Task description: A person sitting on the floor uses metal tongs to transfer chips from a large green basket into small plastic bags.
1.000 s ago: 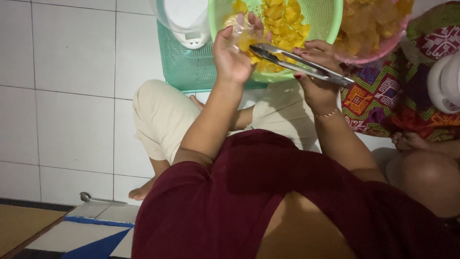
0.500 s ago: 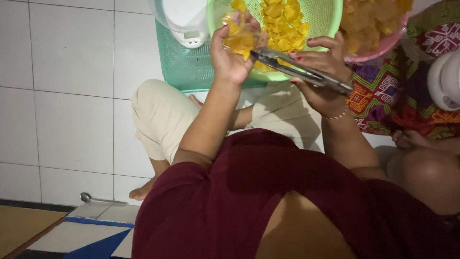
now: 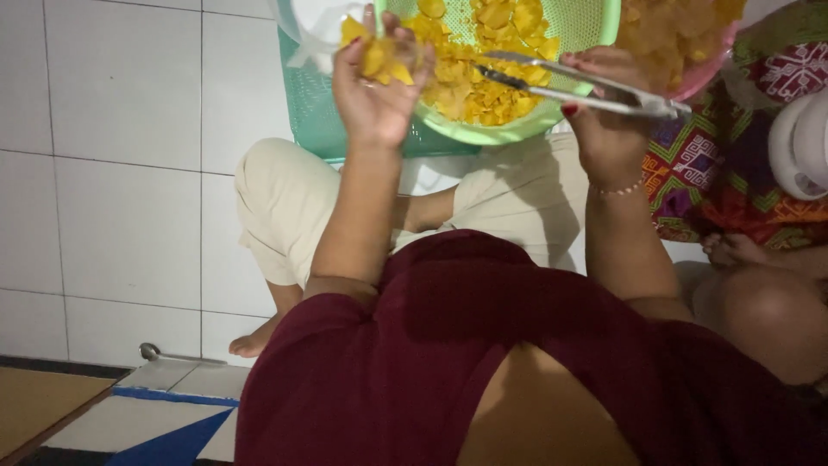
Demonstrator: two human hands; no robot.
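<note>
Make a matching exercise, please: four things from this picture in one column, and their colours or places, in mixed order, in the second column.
Things:
1. colander
2. tongs
3. left hand
4. bowl

Descriptions:
A. pink, at the top right
B. metal, held in the right hand
C. green, full of yellow chips
D. holding a clear bag with yellow chips

Pairs: 1-C, 2-B, 3-D, 4-A

The left hand (image 3: 375, 86) is raised at the far side, palm toward the camera, fingers curled closed. The right hand (image 3: 608, 112), further right, is clenched, wrist bent, forearm reaching away.
</note>
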